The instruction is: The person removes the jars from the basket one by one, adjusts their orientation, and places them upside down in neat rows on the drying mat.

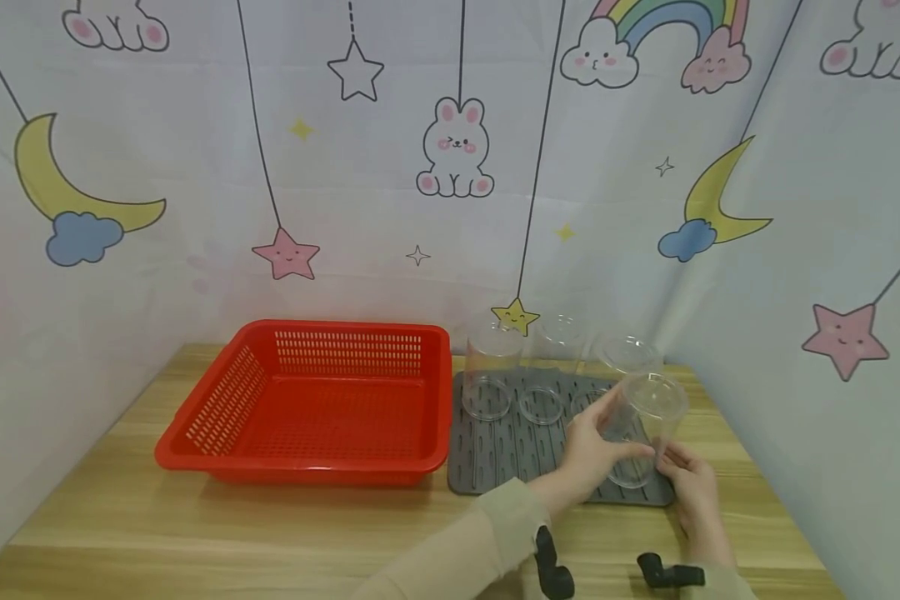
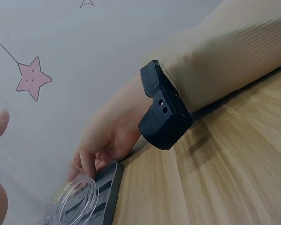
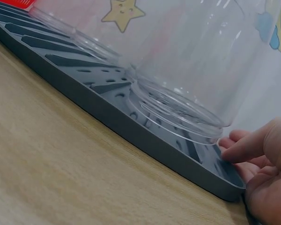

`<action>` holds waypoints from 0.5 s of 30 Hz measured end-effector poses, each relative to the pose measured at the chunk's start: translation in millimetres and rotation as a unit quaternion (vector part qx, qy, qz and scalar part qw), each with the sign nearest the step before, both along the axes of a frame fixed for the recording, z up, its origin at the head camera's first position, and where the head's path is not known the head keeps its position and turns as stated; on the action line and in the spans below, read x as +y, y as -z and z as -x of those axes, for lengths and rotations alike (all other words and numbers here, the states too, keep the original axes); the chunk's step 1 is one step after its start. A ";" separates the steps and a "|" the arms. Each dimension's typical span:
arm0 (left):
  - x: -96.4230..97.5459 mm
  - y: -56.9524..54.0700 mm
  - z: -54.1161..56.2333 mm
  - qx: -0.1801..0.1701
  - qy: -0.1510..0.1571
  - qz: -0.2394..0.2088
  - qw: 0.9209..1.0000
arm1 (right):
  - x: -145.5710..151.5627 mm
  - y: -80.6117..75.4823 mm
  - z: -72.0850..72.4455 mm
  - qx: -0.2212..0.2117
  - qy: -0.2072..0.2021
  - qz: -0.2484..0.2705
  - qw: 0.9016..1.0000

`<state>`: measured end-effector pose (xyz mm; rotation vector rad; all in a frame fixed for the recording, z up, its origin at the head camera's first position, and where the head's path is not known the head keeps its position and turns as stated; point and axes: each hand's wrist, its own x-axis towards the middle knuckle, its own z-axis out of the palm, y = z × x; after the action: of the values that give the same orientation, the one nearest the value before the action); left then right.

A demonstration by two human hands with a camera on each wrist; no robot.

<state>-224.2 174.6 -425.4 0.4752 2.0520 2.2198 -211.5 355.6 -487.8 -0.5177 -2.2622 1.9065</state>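
Note:
A clear plastic jar (image 1: 642, 429) stands upside down at the near right corner of the grey drying mat (image 1: 504, 454), its ringed rim low over the mat. My left hand (image 1: 594, 446) holds it from the left, thumb across the near side and fingers behind. Beside the jar's lower right side is my right hand (image 1: 692, 482), its fingers loosely bent. In the right wrist view, the fingertips of my right hand (image 3: 260, 161) lie right at the jar's rim and the mat's corner. More clear jars (image 1: 492, 375) stand inverted on the mat behind and to the left.
A red plastic basket (image 1: 330, 475) with slotted sides sits left of the mat on the wooden table (image 1: 157, 533). A white curtain (image 1: 390, 217) printed with stars, moons and rabbits hangs behind the table. Black wrist cameras (image 1: 553, 567) are strapped over both sleeves.

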 end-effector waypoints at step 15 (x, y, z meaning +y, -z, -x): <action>2.6 -3.2 10.6 0.001 0.021 0.034 0.999 | -0.3 -1.6 0.9 -0.001 0.000 -0.002 1.000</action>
<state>-234.8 177.2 -422.2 0.5103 2.0906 2.1186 -212.4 355.3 -486.2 -0.5181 -2.2663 1.9021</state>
